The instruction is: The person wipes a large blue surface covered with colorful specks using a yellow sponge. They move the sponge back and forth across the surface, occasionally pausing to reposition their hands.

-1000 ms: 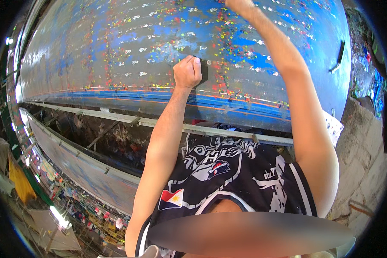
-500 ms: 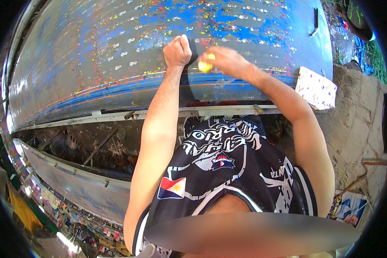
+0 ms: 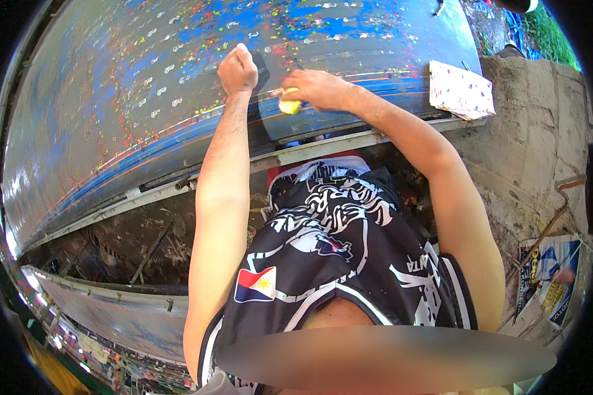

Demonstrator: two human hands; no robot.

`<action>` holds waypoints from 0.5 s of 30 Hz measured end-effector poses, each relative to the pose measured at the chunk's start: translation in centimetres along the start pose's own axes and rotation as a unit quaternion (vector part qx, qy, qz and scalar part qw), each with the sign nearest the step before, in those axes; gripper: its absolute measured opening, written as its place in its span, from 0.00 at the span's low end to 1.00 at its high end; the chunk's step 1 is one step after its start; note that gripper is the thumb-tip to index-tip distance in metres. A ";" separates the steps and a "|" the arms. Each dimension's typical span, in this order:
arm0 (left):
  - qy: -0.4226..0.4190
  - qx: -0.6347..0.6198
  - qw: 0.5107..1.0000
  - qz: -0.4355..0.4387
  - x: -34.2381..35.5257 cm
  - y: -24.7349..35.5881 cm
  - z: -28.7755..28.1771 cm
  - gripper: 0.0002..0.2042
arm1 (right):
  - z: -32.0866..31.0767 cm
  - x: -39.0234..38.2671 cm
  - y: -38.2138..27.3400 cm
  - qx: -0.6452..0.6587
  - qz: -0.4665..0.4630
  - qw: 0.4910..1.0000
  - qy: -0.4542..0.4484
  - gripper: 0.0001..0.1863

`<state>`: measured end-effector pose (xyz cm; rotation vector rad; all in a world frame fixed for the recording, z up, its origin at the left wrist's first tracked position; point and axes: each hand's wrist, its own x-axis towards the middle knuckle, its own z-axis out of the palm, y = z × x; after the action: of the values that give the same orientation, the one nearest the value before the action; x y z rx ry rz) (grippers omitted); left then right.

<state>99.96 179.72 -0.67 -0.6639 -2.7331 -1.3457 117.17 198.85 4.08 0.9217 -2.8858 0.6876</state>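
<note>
While the left hand [image 3: 238,71] is curled into a fist over the paint-flecked table [image 3: 135,122], any contents hidden, the right hand [image 3: 317,90] grips a small yellow object [image 3: 289,105] in bent fingers. The small yellow object is at about eight o'clock from the right hand's middle and four o'clock from the left hand; whether it touches the table cannot be told. A white patterned bundle [image 3: 460,91] lies at three o'clock from the right hand.

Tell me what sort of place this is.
Probably a printing workshop: a long table speckled with coloured spots and rows of small white marks, a second table alongside, and rough concrete ground.
</note>
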 end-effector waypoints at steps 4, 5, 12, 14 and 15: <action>0.006 -0.001 1.000 0.004 0.1 0.1 -0.1 0.29 | -4.9 -8.0 0.9 0.022 0.074 0.997 -0.028 0.31; 0.005 0.010 1.000 0.000 0.1 0.1 0.0 0.29 | -6.4 -10.3 1.3 0.040 0.110 0.993 -0.025 0.32; 0.021 0.087 0.996 0.001 0.2 0.3 0.7 0.28 | -5.6 -14.4 3.2 0.008 0.153 0.988 0.034 0.34; 0.023 0.124 0.992 -0.001 0.2 0.4 0.9 0.28 | -3.1 -10.5 2.7 0.040 0.074 0.995 0.056 0.38; 0.031 0.138 0.990 0.006 0.2 0.4 1.0 0.27 | -1.5 -7.5 2.1 0.030 0.058 0.996 0.060 0.34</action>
<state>100.06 180.77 -0.96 -0.6046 -2.7826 -0.9402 121.99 205.12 3.39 0.6955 -2.8433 0.8131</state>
